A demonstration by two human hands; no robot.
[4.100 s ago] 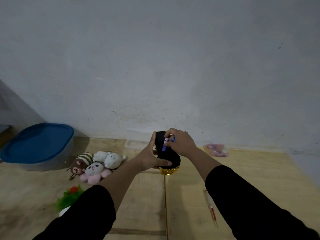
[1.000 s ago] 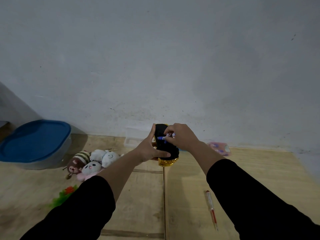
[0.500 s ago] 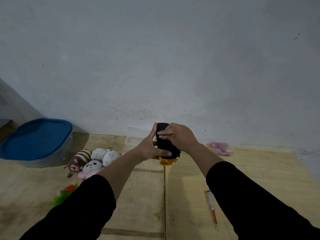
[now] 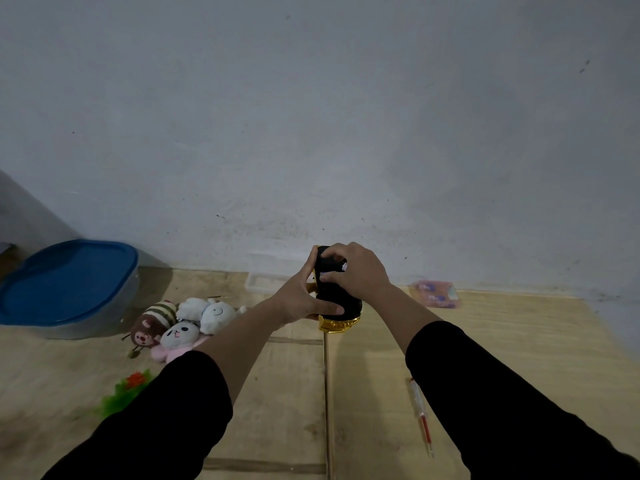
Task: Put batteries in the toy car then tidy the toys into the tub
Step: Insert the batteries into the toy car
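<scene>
As we cradle the toy car (image 4: 337, 299) underside-up above the floor, left hand (image 4: 298, 299) gripping its flank, right hand (image 4: 356, 271) fingers pressing a battery (image 4: 332, 270) in, we judge it light, rigid, slick plastic.

My view is dim and flat, with a bluish cast on the wall (image 4: 311, 116). I see soft shadows beside the tub (image 4: 69, 289), wide-angle bending at the corners, murky black sleeves (image 4: 502, 403), slight softness throughout and no glare.
</scene>
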